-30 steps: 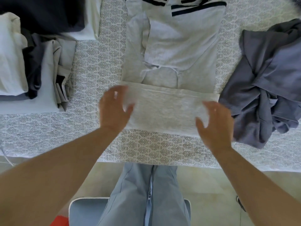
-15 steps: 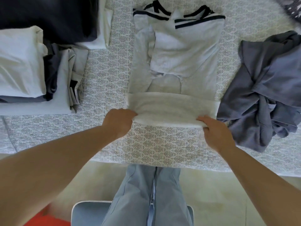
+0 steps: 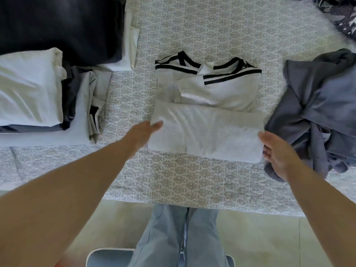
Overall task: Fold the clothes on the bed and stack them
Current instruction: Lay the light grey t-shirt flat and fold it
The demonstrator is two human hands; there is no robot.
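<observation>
A light grey shirt [image 3: 208, 132] with black collar stripes lies in the middle of the patterned bed [image 3: 183, 180]. Its lower part is folded up over the body into a thick band. My left hand [image 3: 141, 135] holds the band's left end, thumb on top of the fabric. At the band's right end, my right hand [image 3: 279, 157] has its thumb along the edge and its fingers tucked below. Motion blurs both hands.
A stack of folded white and grey clothes [image 3: 28, 89] sits at the left, with a folded black garment [image 3: 57, 26] behind it. A crumpled dark grey garment [image 3: 317, 112] lies right of the shirt, touching my right hand. The bed's near edge runs just below my wrists.
Both hands gripped the folded lower edge and carried it farther up the shirt. The band is now thicker and covers more of the body.
</observation>
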